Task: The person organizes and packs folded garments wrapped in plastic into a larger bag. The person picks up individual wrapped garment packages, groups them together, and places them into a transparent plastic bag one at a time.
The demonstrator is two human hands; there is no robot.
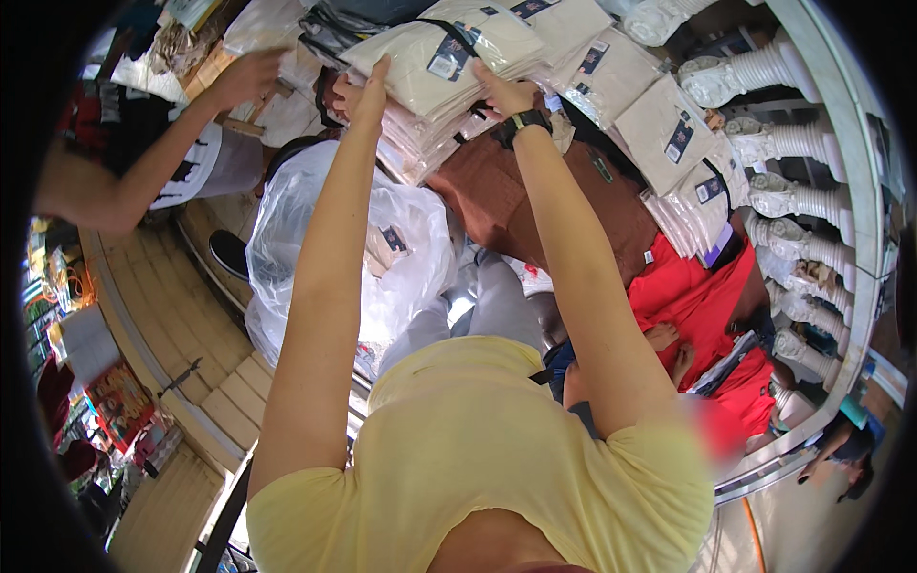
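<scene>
Both my arms reach forward to a thick stack of cream folded garments in clear plastic bags (406, 72), with a black strap across its top. My left hand (366, 98) grips the stack's left edge, thumb up. Against its right side, my right hand (506, 95) has its thumb on the top bag and its other fingers partly hidden; a dark watch is on that wrist. Beneath and beside the stack lies brown cloth (487, 186). Nearer me, a large clear plastic sack (306, 205) stands open with a few bagged garments (384, 250) inside.
More bagged cream garments (659, 124) are piled to the right. White ribbed tubes (793, 143) line a curved pale rail (864, 191). At the left, another person's arm (205, 110) reaches in. Red cloth (693, 296) lies at right, with another person's hands (669, 349) beside it.
</scene>
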